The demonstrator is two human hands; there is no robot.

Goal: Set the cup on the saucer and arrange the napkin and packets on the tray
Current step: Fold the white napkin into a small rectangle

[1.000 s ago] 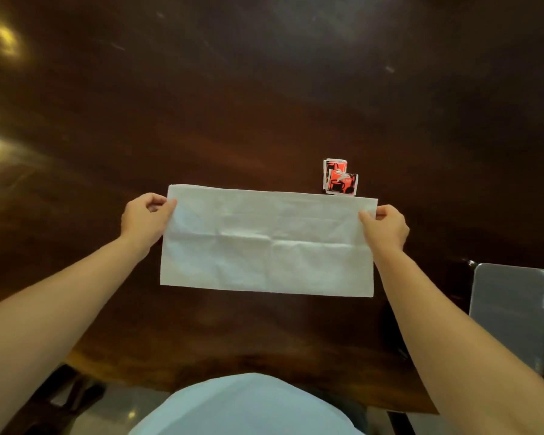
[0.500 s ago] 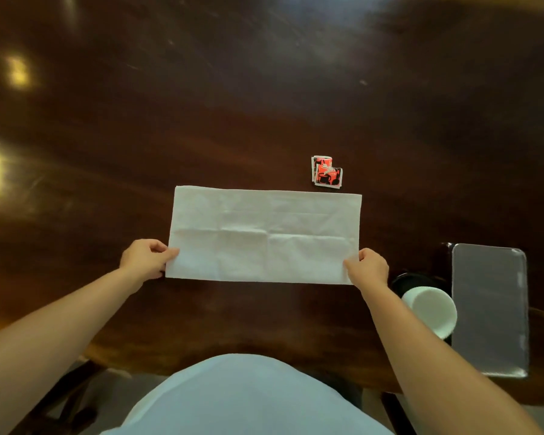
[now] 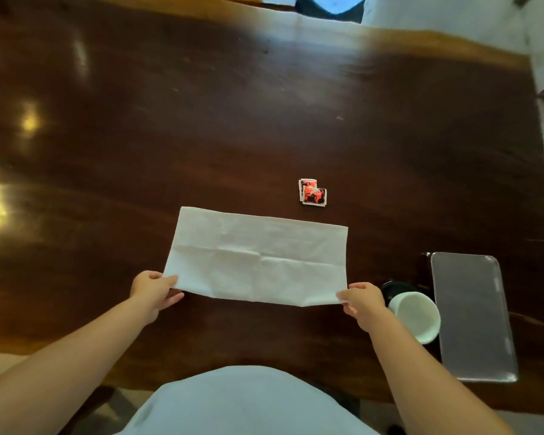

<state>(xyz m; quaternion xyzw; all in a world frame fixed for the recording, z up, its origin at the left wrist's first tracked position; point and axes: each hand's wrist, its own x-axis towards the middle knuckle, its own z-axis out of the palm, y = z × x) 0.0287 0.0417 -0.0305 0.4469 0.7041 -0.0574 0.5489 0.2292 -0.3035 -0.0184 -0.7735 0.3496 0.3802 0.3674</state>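
A: Where is the napkin?
B: The creased white rectangular paper napkin (image 3: 258, 259) is spread over the dark wooden bench (image 3: 201, 136). Left hand (image 3: 153, 290) pinches its near-left corner, right hand (image 3: 363, 301) its near-right.
A: Rest?
B: Red-and-white packets (image 3: 312, 192) just beyond it. White round cup (image 3: 416, 315) right, beside the grey metal tray (image 3: 471, 315).

Dark glossy wooden table (image 3: 201, 120) — glare patches
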